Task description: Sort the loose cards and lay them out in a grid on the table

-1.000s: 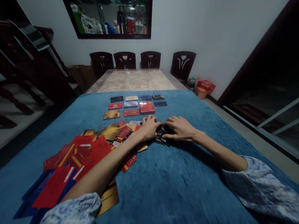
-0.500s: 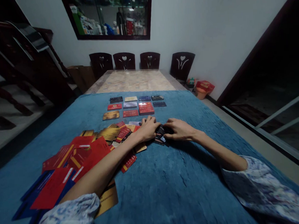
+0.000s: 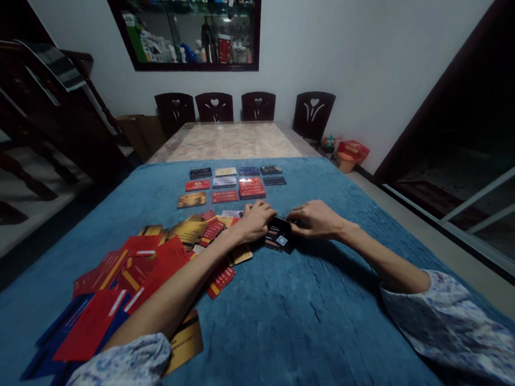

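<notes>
Black cards [image 3: 280,236] with pale print and a small square code lie between my two hands on the blue cloth [image 3: 267,333]. My left hand [image 3: 257,219] is closed at their left edge, fingers curled over them. From the other side, my right hand [image 3: 314,218] pinches the right edge of the black cards with thumb and fingers. Under and beside my left forearm spreads a loose heap of red cards [image 3: 168,264], gold cards [image 3: 187,230] and blue cards [image 3: 52,348]. Another gold card [image 3: 186,342] lies near my left sleeve.
Beyond my hands, small card stacks stand in rows, among them a red stack [image 3: 252,188], a gold stack [image 3: 191,199] and a black stack [image 3: 200,173]. Past the cloth is the bare marble tabletop [image 3: 240,138], with dark chairs [image 3: 214,106] behind it.
My right hand has shifted slightly right, and more of the black cards' faces, including the square code, now shows between my hands. My left hand has stayed nearly in place.
</notes>
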Available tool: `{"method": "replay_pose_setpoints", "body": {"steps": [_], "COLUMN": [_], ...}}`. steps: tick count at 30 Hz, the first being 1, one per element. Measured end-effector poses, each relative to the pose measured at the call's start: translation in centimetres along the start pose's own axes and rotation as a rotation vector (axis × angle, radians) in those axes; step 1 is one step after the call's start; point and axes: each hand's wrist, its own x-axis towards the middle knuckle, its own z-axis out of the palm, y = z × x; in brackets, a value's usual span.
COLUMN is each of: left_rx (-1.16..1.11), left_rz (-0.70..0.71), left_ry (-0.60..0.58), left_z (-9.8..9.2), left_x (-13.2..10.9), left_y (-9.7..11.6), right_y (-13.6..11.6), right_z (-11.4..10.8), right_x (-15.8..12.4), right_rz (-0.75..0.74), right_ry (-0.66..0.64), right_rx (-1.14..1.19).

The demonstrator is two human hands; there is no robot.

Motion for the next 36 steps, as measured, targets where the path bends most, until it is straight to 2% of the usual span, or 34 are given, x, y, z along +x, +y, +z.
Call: {"method": "replay_pose_setpoints", "body": {"steps": [7,14,24,36], "left_rx": [-0.084,-0.177,-0.149,-0.002], "left_rz": [-0.035,-0.096,-0.135,-0.185], "left_ry": [0.207,0.305,0.351,0.232], "left_z": [0.3,-0.1,0.2,0.2], "left_x": [0.3,0.4,0.2,-0.1], "left_y": [-0.5,-0.6,-0.4,0.3], "right_y": [1.3,1.8,2.0,1.2], "right_z": [1.0,2.1,4.0,4.7], "right_x": [-0.1,0.0,0.4,0.5], "right_rz": [0.026,0.077,0.173,0.333], "right_ry": [0.165,0.279,0.315,0.288], "right_rx": [-0.059,-0.018,0.12,0.048]}}
